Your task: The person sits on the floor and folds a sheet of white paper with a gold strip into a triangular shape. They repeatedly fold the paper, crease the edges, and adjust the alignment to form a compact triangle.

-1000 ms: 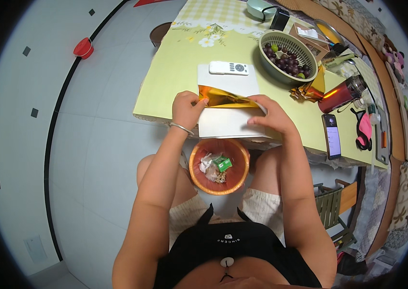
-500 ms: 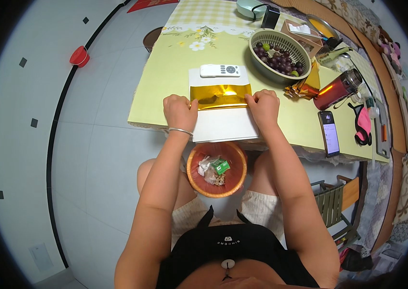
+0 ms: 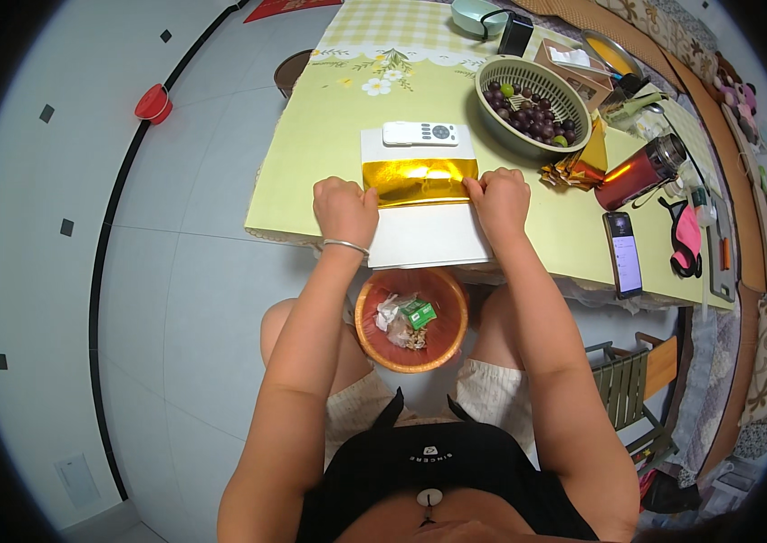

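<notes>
A shiny strip of gold foil paper [image 3: 421, 181] lies across white paper sheets [image 3: 433, 237] at the table's near edge. My left hand [image 3: 345, 210] pinches the foil's left end, fingers curled. At its right end, my right hand [image 3: 501, 201] grips the foil between thumb and fingers. Just beyond the foil, a white remote control [image 3: 419, 134] rests on the top of the sheets. To the right of my right hand stand some folded gold foil pieces [image 3: 580, 163].
A colander [image 3: 490, 116] of grapes sits beyond my right hand. Farther right are a red thermos [image 3: 634, 178], a phone [image 3: 624, 253] and a pink-and-black eye mask [image 3: 686, 237]. Below the table edge, a waste bin [image 3: 368, 328] stands between my knees. A folding chair [image 3: 623, 385] is at right.
The whole view has shifted slightly. Both hands keep their hold on the foil's ends, with hardly any movement against the paper.
</notes>
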`<state>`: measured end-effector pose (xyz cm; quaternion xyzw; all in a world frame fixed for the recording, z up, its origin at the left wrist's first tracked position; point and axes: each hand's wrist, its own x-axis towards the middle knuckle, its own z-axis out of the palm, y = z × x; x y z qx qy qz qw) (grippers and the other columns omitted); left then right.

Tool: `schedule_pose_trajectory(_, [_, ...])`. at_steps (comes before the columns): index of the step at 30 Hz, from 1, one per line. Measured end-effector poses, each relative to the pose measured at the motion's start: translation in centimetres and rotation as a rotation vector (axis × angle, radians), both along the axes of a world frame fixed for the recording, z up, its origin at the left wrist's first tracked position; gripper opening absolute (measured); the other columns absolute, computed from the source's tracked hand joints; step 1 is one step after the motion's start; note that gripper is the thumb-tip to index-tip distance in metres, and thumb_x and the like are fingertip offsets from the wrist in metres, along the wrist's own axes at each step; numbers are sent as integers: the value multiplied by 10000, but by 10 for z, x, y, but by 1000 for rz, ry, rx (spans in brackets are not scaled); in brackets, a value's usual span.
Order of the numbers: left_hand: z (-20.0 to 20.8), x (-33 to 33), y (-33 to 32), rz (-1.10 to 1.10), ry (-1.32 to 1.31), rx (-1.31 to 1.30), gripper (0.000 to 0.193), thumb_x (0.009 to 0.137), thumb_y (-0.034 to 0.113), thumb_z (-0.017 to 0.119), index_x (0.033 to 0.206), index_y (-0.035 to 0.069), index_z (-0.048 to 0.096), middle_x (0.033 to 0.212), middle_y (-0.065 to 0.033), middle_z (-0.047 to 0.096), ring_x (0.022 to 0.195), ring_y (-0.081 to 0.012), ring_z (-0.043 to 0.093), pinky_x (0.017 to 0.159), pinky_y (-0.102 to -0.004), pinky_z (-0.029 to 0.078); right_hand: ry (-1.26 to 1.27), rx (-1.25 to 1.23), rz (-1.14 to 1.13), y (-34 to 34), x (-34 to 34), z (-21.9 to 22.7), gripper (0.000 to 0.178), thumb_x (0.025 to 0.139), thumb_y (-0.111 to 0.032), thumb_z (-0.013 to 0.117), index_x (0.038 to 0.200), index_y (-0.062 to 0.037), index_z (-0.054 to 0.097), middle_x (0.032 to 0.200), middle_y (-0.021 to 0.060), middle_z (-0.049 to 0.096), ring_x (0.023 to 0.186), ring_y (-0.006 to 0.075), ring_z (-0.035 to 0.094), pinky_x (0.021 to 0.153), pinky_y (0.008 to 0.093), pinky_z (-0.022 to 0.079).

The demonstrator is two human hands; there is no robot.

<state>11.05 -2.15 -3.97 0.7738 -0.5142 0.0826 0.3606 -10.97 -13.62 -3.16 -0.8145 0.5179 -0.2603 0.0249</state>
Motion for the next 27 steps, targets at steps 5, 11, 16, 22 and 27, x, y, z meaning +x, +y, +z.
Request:
schedule_pose_trajectory(5, [1, 1, 0, 6, -14, 73, 212, 742, 180, 787, 670, 4, 691, 812, -163, 611, 921, -363, 559, 815, -459, 473, 3, -12, 0, 0, 1, 0, 266, 786, -305, 767, 688, -64, 713, 762, 87, 647, 852, 297, 576, 740, 436, 428])
schedule_pose_trajectory(11, [4, -1, 1, 8, -44, 66, 181, 745, 129, 786, 772, 3, 659, 859, -160, 605, 896, -365, 549, 806, -460, 462, 6, -32, 4, 0, 1, 0, 273, 789, -318, 764, 690, -67, 721, 757, 85, 646, 850, 297, 577, 733, 433, 429])
schedule_pose_trajectory(16, [12, -4, -10, -98, -346, -67, 411, 805, 84, 676, 1214, 45, 654, 1313, -205, 574, 1206, -396, 542, 1002, -439, 463, 34, -28, 2, 0, 2, 2, 277, 788, -326, 764, 689, -70, 725, 754, 81, 646, 845, 293, 580, 728, 430, 433])
schedule_pose_trajectory(22, [-2, 7, -18, -580, -171, 218, 440, 900, 51, 568, 1317, 181, 626, 1512, -124, 458, 1381, -349, 444, 1096, -392, 429, 38, -46, 10, 0, 2, 1, 287, 787, -339, 765, 681, -75, 724, 747, 78, 642, 840, 291, 583, 727, 427, 442])
schedule_pose_trajectory(27, [14, -4, -11, -666, -177, 378, 533, 933, 421, 571, 1431, 236, 529, 1554, -123, 400, 1416, -470, 327, 1155, -484, 324, 70, -19, -3, 0, 0, 1, 263, 789, -324, 764, 794, -63, 730, 778, 76, 641, 841, 294, 579, 733, 426, 444])
